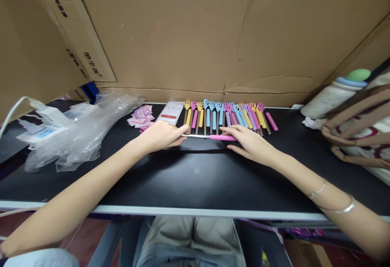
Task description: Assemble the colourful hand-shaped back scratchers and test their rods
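Between my hands lies a back scratcher, level above the black tabletop, with a metal rod and a pink handle. My left hand is closed round the rod's left part; a bit of pink shows beyond that hand, perhaps the claw. My right hand pinches the pink handle between thumb and fingers. Just behind, a row of back scratchers in yellow, pink, blue and purple lies with claws pointing away from me, loose handles among them. At its right end rests a pink handle.
Left of the row are a phone and a pile of small printed cards. Clear plastic bags lie beside a power strip. A white bottle and a bag stand right. Cardboard walls the back.
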`<act>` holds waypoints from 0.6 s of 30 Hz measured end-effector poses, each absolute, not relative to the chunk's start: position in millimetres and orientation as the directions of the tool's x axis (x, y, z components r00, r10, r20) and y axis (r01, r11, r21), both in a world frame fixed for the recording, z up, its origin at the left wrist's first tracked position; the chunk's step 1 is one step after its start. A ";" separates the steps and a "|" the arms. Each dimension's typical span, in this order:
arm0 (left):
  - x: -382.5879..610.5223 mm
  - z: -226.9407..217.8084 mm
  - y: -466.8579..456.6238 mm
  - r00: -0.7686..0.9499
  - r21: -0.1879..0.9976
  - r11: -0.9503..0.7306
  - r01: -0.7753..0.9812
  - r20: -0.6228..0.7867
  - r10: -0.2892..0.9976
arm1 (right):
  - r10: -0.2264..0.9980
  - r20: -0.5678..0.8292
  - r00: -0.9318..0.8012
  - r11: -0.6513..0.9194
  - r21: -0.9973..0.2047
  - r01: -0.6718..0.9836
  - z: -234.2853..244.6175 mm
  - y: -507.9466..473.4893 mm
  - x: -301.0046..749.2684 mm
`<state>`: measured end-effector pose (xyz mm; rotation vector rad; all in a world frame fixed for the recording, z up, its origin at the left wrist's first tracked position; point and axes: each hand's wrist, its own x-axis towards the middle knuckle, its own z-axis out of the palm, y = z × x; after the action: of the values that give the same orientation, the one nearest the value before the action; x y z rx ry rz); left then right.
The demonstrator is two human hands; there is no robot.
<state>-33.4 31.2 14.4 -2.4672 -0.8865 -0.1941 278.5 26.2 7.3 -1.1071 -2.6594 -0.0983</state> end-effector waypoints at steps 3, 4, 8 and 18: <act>-33.9 14.2 31.7 0.777 -0.425 -0.652 0.628 0.301 0.553 | 0.684 0.251 -0.685 0.708 0.000 0.706 8.2 28.9 274.5; -34.0 14.0 31.9 0.778 -0.432 -0.648 0.627 0.301 0.552 | 0.683 0.252 -0.686 0.708 0.004 0.706 7.6 29.6 273.7; -32.9 12.3 32.2 0.779 -0.436 -0.647 0.626 0.309 0.546 | 0.672 0.273 -0.689 0.712 0.017 0.702 2.6 31.9 274.3; -22.6 1.8 29.9 0.624 -0.306 -0.549 0.778 0.482 0.615 | 0.635 0.422 -0.647 0.684 0.081 0.725 4.5 36.0 279.2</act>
<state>-22.6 29.9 1.8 -2.3530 -1.0943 -0.4389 279.2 36.0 4.5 -1.0662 -2.5362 -0.3441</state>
